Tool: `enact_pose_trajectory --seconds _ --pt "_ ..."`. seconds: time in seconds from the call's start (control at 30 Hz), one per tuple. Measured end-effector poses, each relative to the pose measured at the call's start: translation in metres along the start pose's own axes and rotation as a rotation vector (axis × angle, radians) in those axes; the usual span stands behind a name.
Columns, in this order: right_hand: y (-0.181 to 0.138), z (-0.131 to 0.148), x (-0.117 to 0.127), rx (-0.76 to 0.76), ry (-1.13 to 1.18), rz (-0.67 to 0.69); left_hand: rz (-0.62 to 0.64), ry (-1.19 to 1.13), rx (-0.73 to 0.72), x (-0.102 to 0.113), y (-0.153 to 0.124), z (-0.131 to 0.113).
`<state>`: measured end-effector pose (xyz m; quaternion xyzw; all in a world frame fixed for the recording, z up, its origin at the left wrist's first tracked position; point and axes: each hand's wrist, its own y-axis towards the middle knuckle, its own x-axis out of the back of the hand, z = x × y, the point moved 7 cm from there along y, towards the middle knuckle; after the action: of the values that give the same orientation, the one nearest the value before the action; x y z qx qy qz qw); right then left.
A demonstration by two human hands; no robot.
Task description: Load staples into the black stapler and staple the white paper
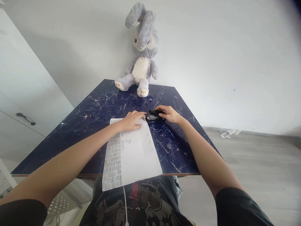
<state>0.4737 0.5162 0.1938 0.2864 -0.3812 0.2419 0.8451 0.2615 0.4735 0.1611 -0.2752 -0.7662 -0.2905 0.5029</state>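
Observation:
A black stapler [153, 116] rests on the blue marbled table, its jaw facing left by the top right corner of a stack of paper [138, 157]. My right hand [170, 115] is wrapped around the stapler's right end. With fingers spread, my left hand [133, 121] lies flat on the upper part of the paper, its fingertips close to the stapler's jaw. Whether the paper's corner sits inside the jaw I cannot tell. Dark scribbled marks run down the paper's left side, and its lower edge hangs over the table's front edge.
A grey plush rabbit [141, 66] sits at the back of the blue table [77, 128], against the wall. To the left stands a white cabinet with a black handle [25, 119]. A clear plastic bottle [228, 134] lies on the floor at right. A white cable [125, 204] hangs over my lap.

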Motion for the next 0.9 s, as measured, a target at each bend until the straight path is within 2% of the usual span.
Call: enact_pose_trajectory --seconds 0.27,0.9 --pt "0.0000 0.0012 -0.0004 -0.003 -0.009 -0.006 -0.042 -0.020 -0.051 0.0071 -0.0010 -0.0046" --pt "-0.0008 0.0033 0.0000 0.017 0.007 -0.019 0.016 0.067 -0.087 -0.0017 -0.0021 -0.0056"
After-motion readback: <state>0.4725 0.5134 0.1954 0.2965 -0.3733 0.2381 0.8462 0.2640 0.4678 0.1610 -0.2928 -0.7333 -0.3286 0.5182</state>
